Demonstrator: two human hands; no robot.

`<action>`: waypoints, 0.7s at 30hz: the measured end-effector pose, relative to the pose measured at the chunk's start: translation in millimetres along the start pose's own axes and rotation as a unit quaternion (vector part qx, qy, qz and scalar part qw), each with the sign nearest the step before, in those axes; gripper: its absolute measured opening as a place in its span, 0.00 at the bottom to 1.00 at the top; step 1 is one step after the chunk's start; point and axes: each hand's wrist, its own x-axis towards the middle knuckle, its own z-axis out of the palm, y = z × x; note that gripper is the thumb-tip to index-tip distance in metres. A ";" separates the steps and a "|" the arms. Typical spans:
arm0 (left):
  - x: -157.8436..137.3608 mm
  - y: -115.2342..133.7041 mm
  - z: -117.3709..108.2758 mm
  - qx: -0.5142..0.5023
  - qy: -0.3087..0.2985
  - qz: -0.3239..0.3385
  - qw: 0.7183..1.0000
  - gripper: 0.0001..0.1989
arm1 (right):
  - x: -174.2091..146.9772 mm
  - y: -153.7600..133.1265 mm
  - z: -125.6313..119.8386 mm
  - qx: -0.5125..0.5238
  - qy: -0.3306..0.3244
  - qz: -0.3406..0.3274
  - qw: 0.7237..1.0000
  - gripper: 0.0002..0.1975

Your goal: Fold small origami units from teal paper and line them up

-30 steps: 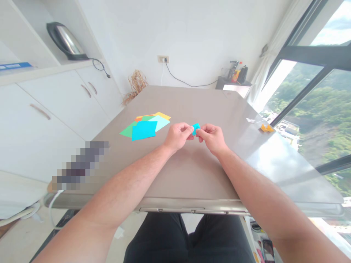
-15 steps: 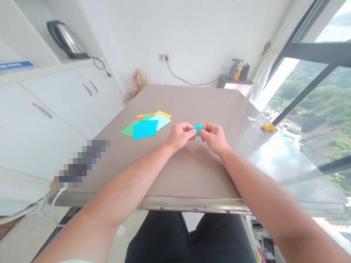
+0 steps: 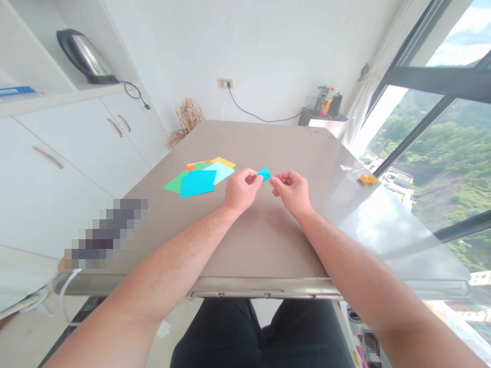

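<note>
Okay, our left hand (image 3: 240,191) pinches the small blue paper (image 3: 265,174); right hand (image 3: 293,191) at its right corner, grip unclear. We should press evenly.

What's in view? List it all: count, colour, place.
Table: 1, grey-brown, centre
Paper: 1, blue, over table's middle
Sheets: at least five, blue, mint, green, orange, yellow, overlapping, table's left
Folds: count unclear, yellow, table's right edge
Blurred patch: 1, dark, table's near left, object unclear
Kettle: 1, silver and black, left shelf
Cabinet: 1, white, left
Stalks: 1 bunch, tan, beyond table, left
Socket: 1, beige, back wall
Cord: 1, black, right of socket
Stand: 1, dark top, back right
Window: 1, dark frame, right
Curtain: 1, white, by window
Left hand: 1, bare, holding paper
Right hand: 1, bare, at paper's right edge
Arms: 2, bare, foreground
Legs: 2, black-clad, below
</note>
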 end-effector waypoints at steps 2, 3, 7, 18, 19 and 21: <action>-0.5 -1.4 -0.8 0.039 0.007 0.043 0.998 0.08 | -1.5 -0.4 1.5 0.017 -0.038 -0.008 0.999 0.18; -1.2 -1.6 -0.8 0.049 -0.004 0.068 0.996 0.08 | -1.7 0.0 2.0 0.031 -0.056 -0.012 0.998 0.19; -5.7 1.6 2.7 0.041 -0.058 0.140 0.988 0.05 | 1.2 4.2 2.0 0.046 -0.058 -0.022 0.997 0.18; 1.2 3.9 1.9 -0.183 -0.113 -0.094 0.972 0.10 | 1.5 1.7 -3.8 0.006 -0.070 -0.011 0.998 0.07; 1.1 5.0 2.0 -0.190 -0.116 -0.099 0.970 0.09 | 1.4 2.1 -3.8 0.002 -0.074 -0.017 0.997 0.07; 0.6 7.5 2.4 -0.199 -0.107 -0.107 0.968 0.08 | 1.6 3.4 -3.6 -0.004 -0.079 -0.028 0.996 0.07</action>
